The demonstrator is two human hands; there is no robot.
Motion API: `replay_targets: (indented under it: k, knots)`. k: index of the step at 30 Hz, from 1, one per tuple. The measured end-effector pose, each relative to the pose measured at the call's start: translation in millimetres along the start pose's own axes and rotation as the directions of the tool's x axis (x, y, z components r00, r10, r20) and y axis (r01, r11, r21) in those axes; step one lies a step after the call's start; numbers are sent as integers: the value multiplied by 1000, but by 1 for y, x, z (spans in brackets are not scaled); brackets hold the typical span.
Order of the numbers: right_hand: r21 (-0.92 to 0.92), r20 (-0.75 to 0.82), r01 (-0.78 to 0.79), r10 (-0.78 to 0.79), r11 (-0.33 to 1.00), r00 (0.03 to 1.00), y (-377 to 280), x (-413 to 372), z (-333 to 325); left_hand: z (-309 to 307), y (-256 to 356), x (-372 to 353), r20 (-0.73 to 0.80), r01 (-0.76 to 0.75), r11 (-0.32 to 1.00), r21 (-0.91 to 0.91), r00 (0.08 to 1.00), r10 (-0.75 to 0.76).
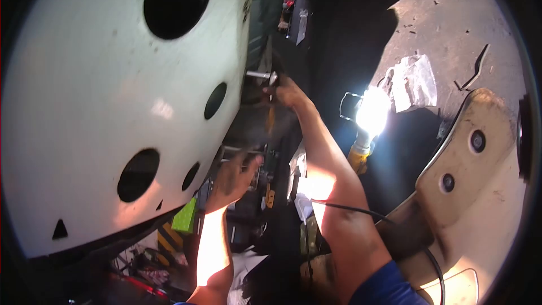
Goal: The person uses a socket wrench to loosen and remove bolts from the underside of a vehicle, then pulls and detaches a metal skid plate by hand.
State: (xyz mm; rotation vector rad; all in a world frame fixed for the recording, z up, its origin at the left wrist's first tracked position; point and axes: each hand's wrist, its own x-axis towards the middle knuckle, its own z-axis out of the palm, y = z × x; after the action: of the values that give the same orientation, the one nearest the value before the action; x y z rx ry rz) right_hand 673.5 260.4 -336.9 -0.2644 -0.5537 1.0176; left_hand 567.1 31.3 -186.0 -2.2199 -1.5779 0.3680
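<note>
My right hand is closed round a silver ratchet wrench, beside the edge of a large white panel with round holes. From its head a bright metal shaft points left behind the panel edge. Lower down, my left hand is raised by the panel's lower edge, its fingers apart and nothing visible in them. Dark metal parts lie in the shadow just beyond it, too dim to make out.
A glowing work lamp with a yellow handle stands right of my right arm. A black cable crosses that forearm. Clear plastic bags lie on the floor, near a beige panel. A green object sits below the white panel.
</note>
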Motion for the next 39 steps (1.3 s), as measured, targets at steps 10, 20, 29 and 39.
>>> replay_targets:
  k: [10, 20, 29, 39]
  knots:
    - [543, 448, -329, 65, 772, 892, 9, 11, -17, 18, -207, -193, -57, 233, 675, -701, 924, -378]
    - [140, 124, -23, 6, 990, 992, 57, 53, 9, -16, -68, -202, -41, -293, -703, -648, 935, -352]
    - [-530, -306, 274, -483, 802, 820, 43, 30, 20, -20, -66, -203, -33, -309, -721, -620, 929, -369]
    - [372, 261, -287, 197, 883, 945, 13, 22, -8, -19, -66, -208, -34, -307, -765, -566, 936, -351]
